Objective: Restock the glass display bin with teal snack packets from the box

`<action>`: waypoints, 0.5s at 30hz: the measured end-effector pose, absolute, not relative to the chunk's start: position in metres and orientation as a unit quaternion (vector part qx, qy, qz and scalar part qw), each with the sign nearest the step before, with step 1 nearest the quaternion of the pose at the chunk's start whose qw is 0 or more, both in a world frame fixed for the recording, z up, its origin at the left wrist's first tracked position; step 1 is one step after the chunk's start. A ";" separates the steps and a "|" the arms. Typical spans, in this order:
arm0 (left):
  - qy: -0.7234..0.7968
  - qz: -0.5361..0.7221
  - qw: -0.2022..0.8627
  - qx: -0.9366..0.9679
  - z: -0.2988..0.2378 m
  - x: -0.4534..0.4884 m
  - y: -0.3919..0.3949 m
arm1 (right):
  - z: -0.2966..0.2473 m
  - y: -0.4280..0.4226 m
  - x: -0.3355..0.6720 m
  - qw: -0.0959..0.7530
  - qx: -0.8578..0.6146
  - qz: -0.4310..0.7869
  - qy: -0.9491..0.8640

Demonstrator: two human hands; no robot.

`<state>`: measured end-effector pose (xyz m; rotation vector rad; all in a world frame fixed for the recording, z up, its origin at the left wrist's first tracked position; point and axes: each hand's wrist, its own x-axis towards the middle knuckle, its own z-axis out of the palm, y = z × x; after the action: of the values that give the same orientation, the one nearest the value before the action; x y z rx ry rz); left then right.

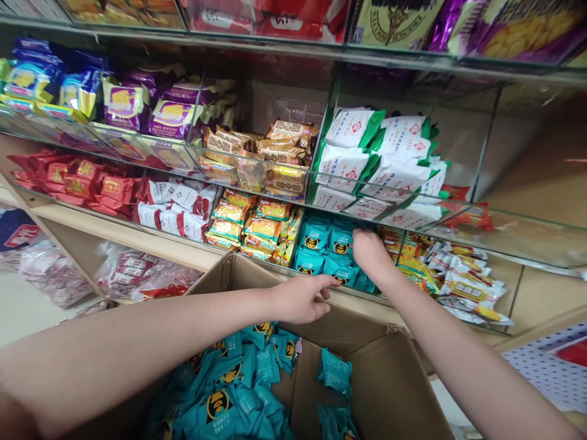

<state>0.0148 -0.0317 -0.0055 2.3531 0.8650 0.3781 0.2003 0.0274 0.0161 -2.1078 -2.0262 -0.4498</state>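
My right hand (369,252) reaches into a glass bin on the lower shelf that holds teal snack packets (321,244); its fingers are buried among the packets and hidden from me. My left hand (302,297) rests on the far rim of an open cardboard box (389,366), fingers curled over the edge and the glass front of the bin. The box below my arms contains several more of the same teal packets (229,391) with a round yellow and black logo.
Glass-divided bins line the shelves: white and green packets (380,159), brown ones (266,153), orange ones (247,226), red ones (87,183), white and red ones (178,208), purple ones (151,104). Bagged goods (132,272) lie under the shelf at left. A white pegboard (550,373) is at right.
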 end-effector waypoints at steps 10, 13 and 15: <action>0.288 0.146 0.231 0.918 0.007 0.014 -0.022 | 0.024 0.003 0.193 0.161 -0.678 -0.157 -0.699; 0.268 0.044 0.240 0.932 0.014 0.007 -0.025 | 0.020 -0.036 0.180 0.206 -0.582 -0.047 -0.785; 0.256 -0.066 0.232 0.936 0.015 0.002 -0.030 | 0.002 -0.065 0.169 0.168 -0.511 0.134 -0.832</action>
<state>0.0018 -0.0297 0.0154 2.5718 0.7036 -0.1825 0.1687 -0.0653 0.0018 -1.4535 -2.3683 0.3808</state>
